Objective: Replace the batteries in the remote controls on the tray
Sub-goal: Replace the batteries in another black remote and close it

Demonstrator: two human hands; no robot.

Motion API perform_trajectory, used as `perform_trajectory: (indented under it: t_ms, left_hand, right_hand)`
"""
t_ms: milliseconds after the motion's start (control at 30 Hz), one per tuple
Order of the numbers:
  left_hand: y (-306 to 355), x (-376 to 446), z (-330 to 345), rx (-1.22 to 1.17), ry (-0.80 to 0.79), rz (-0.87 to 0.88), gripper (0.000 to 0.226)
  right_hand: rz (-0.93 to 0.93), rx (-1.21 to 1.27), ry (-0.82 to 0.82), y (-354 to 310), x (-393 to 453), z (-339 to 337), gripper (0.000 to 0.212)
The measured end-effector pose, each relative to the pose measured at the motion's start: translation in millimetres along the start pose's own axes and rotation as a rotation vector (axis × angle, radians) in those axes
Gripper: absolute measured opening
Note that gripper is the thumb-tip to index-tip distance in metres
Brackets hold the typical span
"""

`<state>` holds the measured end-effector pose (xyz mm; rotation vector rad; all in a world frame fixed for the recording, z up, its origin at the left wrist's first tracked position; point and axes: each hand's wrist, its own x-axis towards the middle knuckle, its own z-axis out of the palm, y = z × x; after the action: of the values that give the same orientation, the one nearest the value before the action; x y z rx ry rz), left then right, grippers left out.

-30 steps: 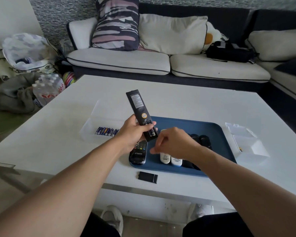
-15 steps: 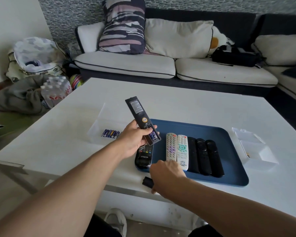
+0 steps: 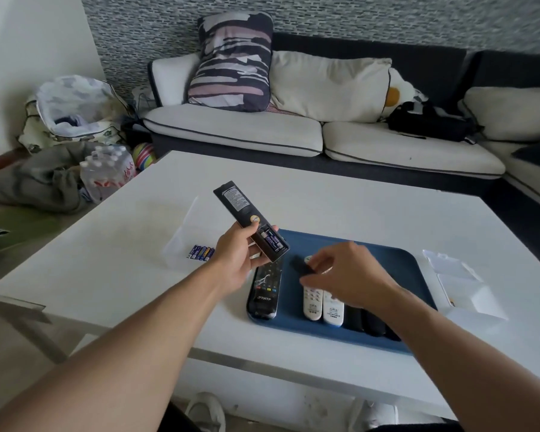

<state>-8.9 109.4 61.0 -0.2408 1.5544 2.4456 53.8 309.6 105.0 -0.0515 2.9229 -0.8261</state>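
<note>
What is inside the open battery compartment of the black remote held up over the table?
Batteries with dark labels sit in the black remote, which the left hand grips. The thumb hides the compartment's left edge; the exact count is unclear.

White table [image 3: 340,194] bears blue tray [image 3: 396,260] between two clear boxes [image 3: 184,241].

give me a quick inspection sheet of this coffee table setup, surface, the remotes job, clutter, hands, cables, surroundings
Surface: white table, blue tray on it.
Job's things: black remote held back-up, batteries showing in its open compartment; battery cover in the other hand; remotes lying on tray; spare batteries.
Clutter: clear boxes at right.
Hands: left hand grips remote; right hand pinches cover.
Cables: nothing seen.
Surroundings: sofa, cushions, bottled water pack.
</note>
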Motion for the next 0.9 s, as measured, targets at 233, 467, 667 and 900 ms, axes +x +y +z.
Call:
perform_trajectory:
  t_ms: [233,467,667,900]
  left_hand:
    - [-9,-8,27,0.064,-0.113,0.026,0.032]
    - [-12,-10,33,0.115,-0.107,0.145,0.038]
    - [-9,-11,30,0.118,-0.128,0.171,0.035]
    - [-8,-14,37,0.122,-0.174,0.157,0.036]
  right_hand:
    - [-0.070,-0.014,0.273,-7,5,7,0.023]
    - [-0.101,-0.127,0.315,-13,4,4,0.027]
    - [0.000,0.181,0.245,-7,3,7,0.020]
    - [0.156,0.577,0.105,6,6,4,0.040]
